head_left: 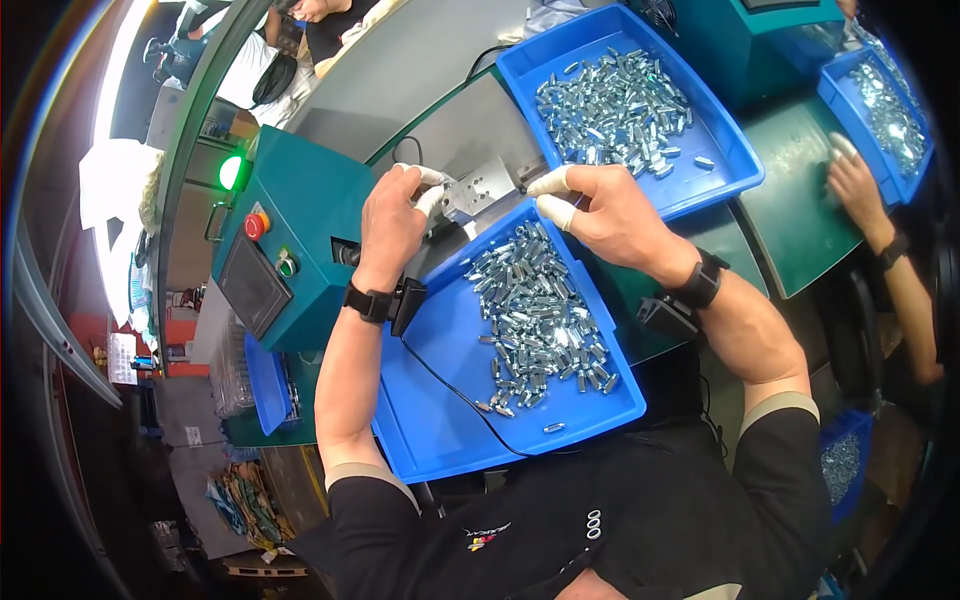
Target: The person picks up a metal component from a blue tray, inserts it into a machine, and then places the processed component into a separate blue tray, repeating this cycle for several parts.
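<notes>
A metal block with several holes (pixel 484 190) sits on a grey plate between my two hands. At its left side, my left hand (pixel 393 222) has thumb and forefinger, both in white finger cots, brought together in a pinch; whatever is in it is too small to make out. My right hand (pixel 618 218) pinches at the block's right end, its cotted fingertips close to a small dark part. What those fingers hold is hidden. Just below the block, small shiny metal fittings (pixel 540 310) lie heaped in a blue tray (pixel 425 425).
Another blue tray (pixel 725 160) of fittings stands beyond my right hand. Left of the block is a green machine (pixel 300 195) with a red button (pixel 257 224) and a lit green lamp (pixel 233 173). At far right, another person's hand (pixel 855 185) is near a smaller blue tray (pixel 905 185).
</notes>
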### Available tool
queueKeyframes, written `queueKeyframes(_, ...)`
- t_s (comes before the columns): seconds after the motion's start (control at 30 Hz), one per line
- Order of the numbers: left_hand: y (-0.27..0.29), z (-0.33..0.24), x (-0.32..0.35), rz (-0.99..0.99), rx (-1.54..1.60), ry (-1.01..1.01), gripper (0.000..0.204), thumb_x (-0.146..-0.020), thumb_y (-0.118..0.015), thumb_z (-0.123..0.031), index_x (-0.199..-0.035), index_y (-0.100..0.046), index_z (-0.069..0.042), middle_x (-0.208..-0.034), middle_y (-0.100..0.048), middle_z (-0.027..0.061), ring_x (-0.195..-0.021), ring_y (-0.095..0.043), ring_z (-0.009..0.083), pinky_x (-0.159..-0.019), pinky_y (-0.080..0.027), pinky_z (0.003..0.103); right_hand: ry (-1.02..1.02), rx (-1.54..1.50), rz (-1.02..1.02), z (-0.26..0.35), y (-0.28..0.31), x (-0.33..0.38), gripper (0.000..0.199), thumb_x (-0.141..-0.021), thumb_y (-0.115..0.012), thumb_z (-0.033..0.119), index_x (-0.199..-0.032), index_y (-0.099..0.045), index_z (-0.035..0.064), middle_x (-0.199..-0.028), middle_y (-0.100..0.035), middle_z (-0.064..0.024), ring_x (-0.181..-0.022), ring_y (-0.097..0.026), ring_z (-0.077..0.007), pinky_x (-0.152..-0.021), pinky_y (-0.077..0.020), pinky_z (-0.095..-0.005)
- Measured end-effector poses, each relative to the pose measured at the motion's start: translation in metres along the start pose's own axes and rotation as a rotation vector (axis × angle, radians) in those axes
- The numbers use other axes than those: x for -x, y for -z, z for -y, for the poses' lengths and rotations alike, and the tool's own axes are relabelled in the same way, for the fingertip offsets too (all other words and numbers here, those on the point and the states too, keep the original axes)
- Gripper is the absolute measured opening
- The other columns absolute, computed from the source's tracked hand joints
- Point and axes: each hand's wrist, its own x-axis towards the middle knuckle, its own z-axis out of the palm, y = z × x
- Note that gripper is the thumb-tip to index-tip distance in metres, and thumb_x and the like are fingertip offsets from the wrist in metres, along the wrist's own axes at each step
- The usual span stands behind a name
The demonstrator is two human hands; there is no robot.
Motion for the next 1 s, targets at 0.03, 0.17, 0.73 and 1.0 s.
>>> queueKeyframes(0.03,0.000,0.001,0.000,0.005,0.001,-0.002,0.012,-0.094,-0.080,-0.004,-0.106,-0.077,-0.002,-0.093,-0.069,0.0104,-0.080,-0.070,0.0229,-0.073,-0.055,0.036,-0.002,-0.001,0.002,-0.001,-0.001,0.000,0.022,-0.101,-0.075,0.014,-0.119,-0.080,0.0023,-0.094,-0.080,-0.0067,-0.077,-0.068,-0.0077,-0.071,-0.0552,-0.0266)
queueKeyframes(0.17,-0.001,0.005,0.002,-0.005,0.010,-0.024,0.012,-0.094,-0.079,-0.005,-0.106,-0.077,-0.002,-0.092,-0.068,0.0101,-0.077,-0.070,0.0225,-0.072,-0.055,0.036,0.008,0.011,0.004,-0.003,-0.002,0.001,0.023,-0.101,-0.075,0.014,-0.120,-0.080,0.0021,-0.096,-0.080,-0.0075,-0.078,-0.068,-0.0084,-0.072,-0.0558,-0.0268)
queueKeyframes(0.73,0.002,-0.009,0.034,-0.186,-0.307,-0.363,0.022,-0.094,-0.075,-0.003,-0.116,-0.078,-0.003,-0.108,-0.072,0.0136,-0.102,-0.069,0.0336,-0.086,-0.057,0.043,0.019,0.164,0.054,0.000,-0.003,-0.003,0.026,-0.100,-0.074,0.016,-0.119,-0.078,-0.0006,-0.102,-0.082,-0.0154,-0.088,-0.077,-0.0185,-0.081,-0.0606,-0.0335)
queueKeyframes(1.0,0.005,-0.005,0.162,0.026,0.169,-0.017,0.027,-0.093,-0.079,-0.003,-0.120,-0.078,-0.003,-0.113,-0.078,0.0160,-0.105,-0.074,0.0351,-0.092,-0.059,0.042,-0.020,-0.018,0.191,0.011,-0.044,-0.025,0.059,-0.102,-0.071,0.014,-0.156,-0.053,-0.0002,-0.143,-0.070,-0.0190,-0.131,-0.066,-0.0238,-0.108,-0.0535,-0.0360)
